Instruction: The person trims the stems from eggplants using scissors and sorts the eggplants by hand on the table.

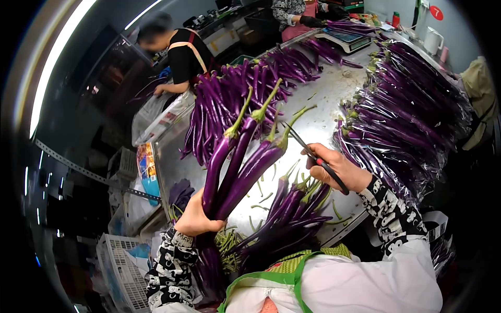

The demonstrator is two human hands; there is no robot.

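A laden table.
Wrapped eggplants are stacked at the right; loose eggplants are heaped beyond. Above the table, an eggplant bunch, stems up, is gripped at its lower end by the left hand. By the right hand, scissors are held near a stem, blades slightly parted. Stem bits are scattered below.

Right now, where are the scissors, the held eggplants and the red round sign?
Scissors (320, 162), head view: red-marked middle.
Held eggplants (249, 175), head view: one's purple body.
Red round sign (436, 13), head view: centre, by the 7.
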